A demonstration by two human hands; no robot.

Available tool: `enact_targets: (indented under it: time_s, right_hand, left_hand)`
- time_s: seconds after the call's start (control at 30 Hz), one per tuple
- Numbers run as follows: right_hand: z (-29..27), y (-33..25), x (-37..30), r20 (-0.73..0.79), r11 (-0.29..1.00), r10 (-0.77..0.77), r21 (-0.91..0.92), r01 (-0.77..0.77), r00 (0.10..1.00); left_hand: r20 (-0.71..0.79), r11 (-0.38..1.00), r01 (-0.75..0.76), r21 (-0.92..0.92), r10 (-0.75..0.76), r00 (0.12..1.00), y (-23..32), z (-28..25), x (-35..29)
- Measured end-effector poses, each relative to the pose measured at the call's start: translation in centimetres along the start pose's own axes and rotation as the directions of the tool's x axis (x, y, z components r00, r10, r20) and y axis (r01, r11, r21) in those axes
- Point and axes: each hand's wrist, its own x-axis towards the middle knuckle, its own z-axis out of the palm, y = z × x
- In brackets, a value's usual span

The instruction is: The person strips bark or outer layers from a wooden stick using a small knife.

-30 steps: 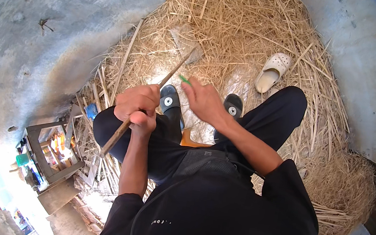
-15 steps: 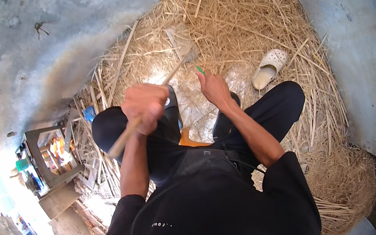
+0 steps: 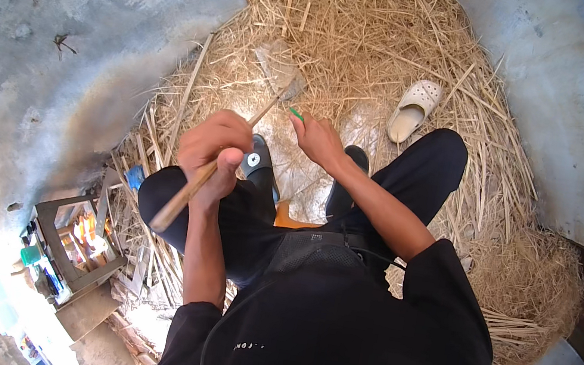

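A long, slim piece of wood or bamboo (image 3: 182, 200) runs slantwise through my left hand (image 3: 216, 142). My fingers wrap round its middle, the thicker end points toward my left knee, and the thinner end reaches forward over the floor. Close by on the right, my right hand (image 3: 319, 143) is closed, with a small green piece (image 3: 297, 114) sticking out at its fingertips. What the rest of that green thing looks like is hidden by the hand. The two hands are apart, above and between my bent knees.
Straw-like shavings and strips (image 3: 360, 26) cover much of the floor. A pale perforated clog (image 3: 414, 110) lies at the right. Part of an orange seat (image 3: 294, 217) shows beneath me. Grey walls (image 3: 96, 25) stand on both sides, and a wooden frame (image 3: 59, 223) is at lower left.
My left hand has shifted slightly left and up, tilting the slim piece, and its thumb shows more clearly. My right hand has moved a little left with the green piece.
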Motion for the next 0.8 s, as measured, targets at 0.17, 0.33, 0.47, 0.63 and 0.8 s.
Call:
enact_targets:
  time_s: [0.17, 0.33, 0.47, 0.63, 0.8]
  right_hand:
    - [1.9, 7.8, 0.8, 0.035, 0.985, 0.169, -0.018, -0.169, 0.985]
    - [-4.7, -3.7, -1.3, 0.055, 0.943, -0.048, 0.333, 0.027, 0.997]
    - [-2.3, -5.8, -2.9, 0.001, 0.928, -0.184, 0.331, 0.173, 0.983]
    - [0.5, -4.8, -0.1, -0.014, 0.968, -0.106, 0.227, 0.107, 0.994]
    - [1.7, -3.3, 1.2, -0.096, 0.994, -0.079, 0.069, 0.086, 0.992]
  left_hand:
    - [-0.170, 0.991, -0.124, -0.054, 0.113, 0.979, 1.0, -1.0, -0.9]
    - [-0.209, 0.992, -0.111, -0.066, 0.095, 0.973, 1.2, -0.7, -1.4]
    - [-0.263, 0.990, -0.094, -0.107, 0.063, 0.963, 0.9, -0.4, -2.1]
    - [-0.246, 0.984, -0.113, -0.140, 0.076, 0.966, 1.3, -1.5, -1.7]
    - [-0.404, 0.994, -0.054, -0.090, 0.014, 0.915, 1.2, -1.0, -2.1]
